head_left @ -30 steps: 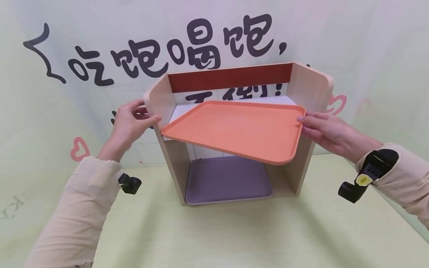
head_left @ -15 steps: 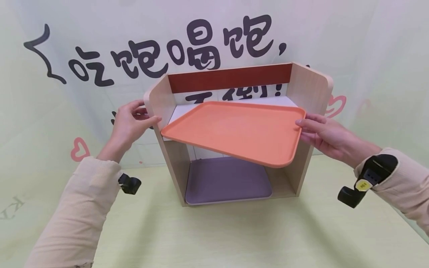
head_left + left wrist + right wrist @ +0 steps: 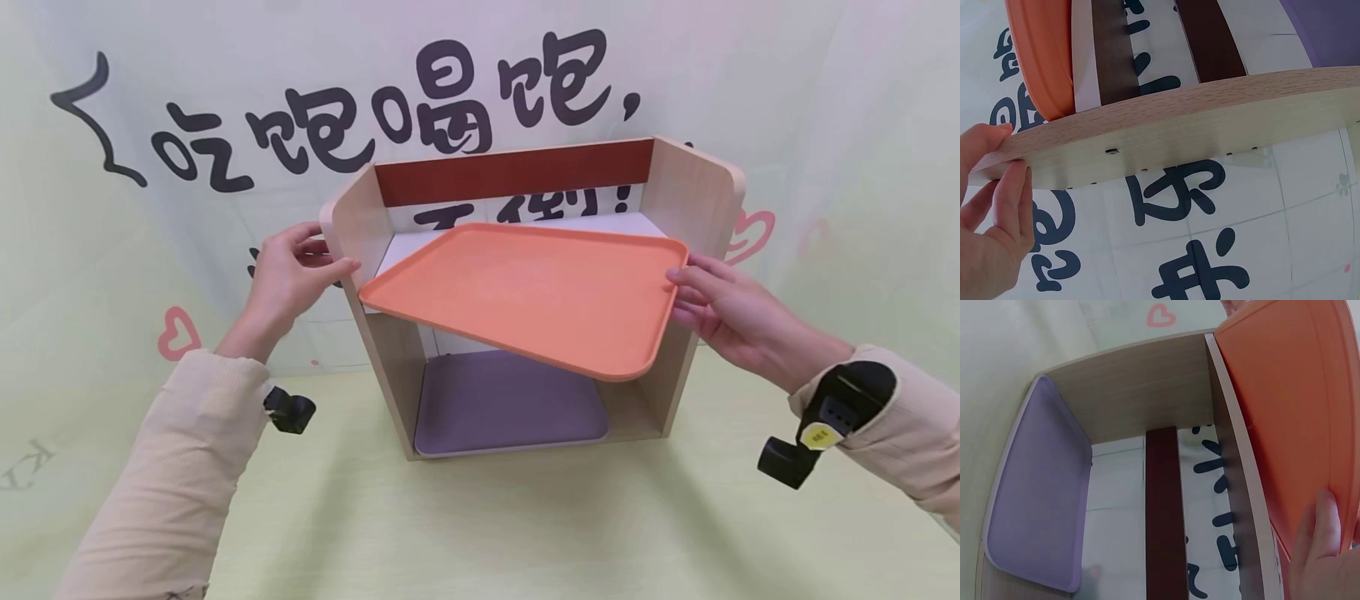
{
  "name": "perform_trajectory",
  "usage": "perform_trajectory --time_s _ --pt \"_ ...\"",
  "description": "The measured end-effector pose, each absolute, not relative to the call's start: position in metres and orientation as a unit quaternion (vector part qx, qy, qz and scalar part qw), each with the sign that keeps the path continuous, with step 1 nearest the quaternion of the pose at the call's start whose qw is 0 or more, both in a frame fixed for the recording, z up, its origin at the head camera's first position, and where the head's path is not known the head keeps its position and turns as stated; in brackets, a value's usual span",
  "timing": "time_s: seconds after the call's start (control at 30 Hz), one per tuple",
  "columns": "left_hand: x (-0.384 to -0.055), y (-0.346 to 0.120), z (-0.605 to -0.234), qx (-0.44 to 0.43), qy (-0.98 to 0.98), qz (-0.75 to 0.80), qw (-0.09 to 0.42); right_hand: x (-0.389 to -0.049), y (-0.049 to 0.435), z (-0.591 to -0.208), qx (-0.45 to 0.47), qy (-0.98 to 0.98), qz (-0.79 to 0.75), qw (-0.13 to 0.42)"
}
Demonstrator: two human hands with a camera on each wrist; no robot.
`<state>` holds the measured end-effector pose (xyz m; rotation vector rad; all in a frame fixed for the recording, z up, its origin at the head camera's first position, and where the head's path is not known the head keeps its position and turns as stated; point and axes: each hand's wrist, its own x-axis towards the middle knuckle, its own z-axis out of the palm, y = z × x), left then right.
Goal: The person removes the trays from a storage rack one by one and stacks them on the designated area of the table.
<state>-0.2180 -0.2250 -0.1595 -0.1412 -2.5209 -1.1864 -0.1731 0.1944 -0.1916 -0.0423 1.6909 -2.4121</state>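
Orange tray [image 3: 525,292] overhangs shelf [image 3: 693,196] front; our right hand [image 3: 738,317] pinches it, left hand [image 3: 281,279] clamps shelf side; weak pinch could drop it.

Upper tray [image 3: 525,300] mid-frame is solid coral orange, lower tray [image 3: 513,404] below centre is a dusty purple. Wooden shelf [image 3: 693,196] is pale wood grain with a dark red strip [image 3: 517,172] up top, and the sleeves [image 3: 176,467] on both sides are plain beige. Tabletop [image 3: 480,533] is light yellow-green, backdrop [image 3: 225,50] whitish with black lettering [image 3: 453,112] and pink hearts [image 3: 174,353].
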Motion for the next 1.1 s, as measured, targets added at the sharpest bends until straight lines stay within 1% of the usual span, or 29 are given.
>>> perform_trajectory --time_s 0.4,0.53,1.1 --pt "-0.217 -0.225 -0.158 -0.049 -0.888 -0.423 0.174 -0.167 0.188 -0.193 -0.017 0.548 -0.829 0.111" --pt "-0.217 -0.225 -0.158 -0.046 -0.887 -0.423 0.176 -0.167 0.19 -0.194 -0.029 0.5 -0.857 0.124" --pt "-0.218 -0.224 -0.16 -0.046 -0.89 -0.419 0.174 -0.169 0.194 -0.205 -0.026 0.459 -0.882 0.104"
